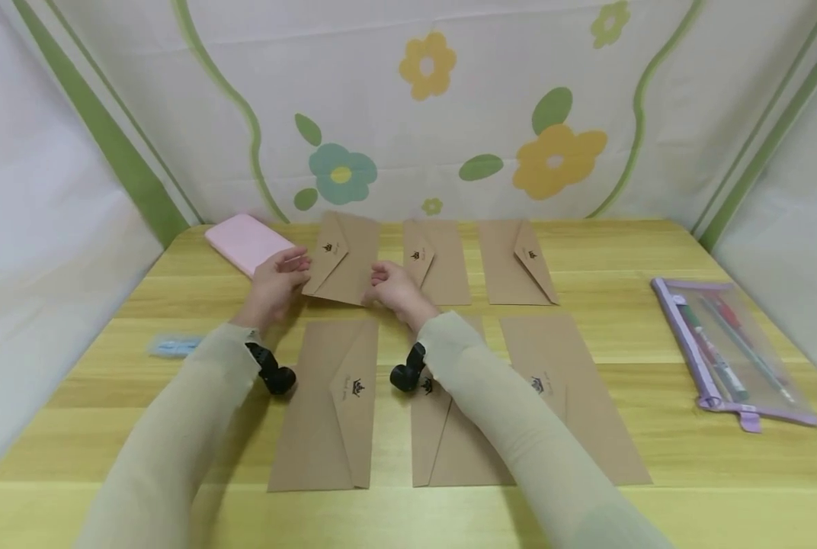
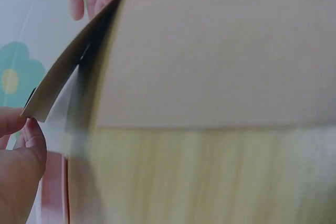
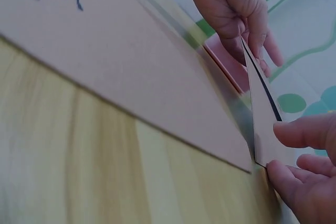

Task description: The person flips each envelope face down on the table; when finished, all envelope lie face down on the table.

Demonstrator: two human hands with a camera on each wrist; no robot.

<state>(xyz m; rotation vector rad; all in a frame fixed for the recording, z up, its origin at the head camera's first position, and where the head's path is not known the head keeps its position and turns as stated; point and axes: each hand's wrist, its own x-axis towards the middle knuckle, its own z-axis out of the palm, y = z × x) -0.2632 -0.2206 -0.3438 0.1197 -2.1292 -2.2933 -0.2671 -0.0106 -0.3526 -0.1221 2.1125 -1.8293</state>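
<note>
A brown kraft envelope (image 1: 354,259) with a pointed flap and a small black crown print is at the back left of the table, its near edge raised slightly off the wood. My left hand (image 1: 274,286) pinches its left edge between thumb and fingers. At its lower right corner, my right hand (image 1: 398,290) holds the paper; the right wrist view shows the thumb (image 3: 302,131) on one side and a finger by the bottom edge. Two like envelopes lie to its right, the middle one (image 1: 450,263) and the right one (image 1: 518,263).
A nearer row has a left envelope (image 1: 322,404), a middle one (image 1: 477,450) partly under my right forearm, and a right one (image 1: 587,404). A pink flat object (image 1: 247,240) lies back left, a small blue packet (image 1: 174,346) left, a clear purple-edged pencil pouch (image 1: 731,343) right.
</note>
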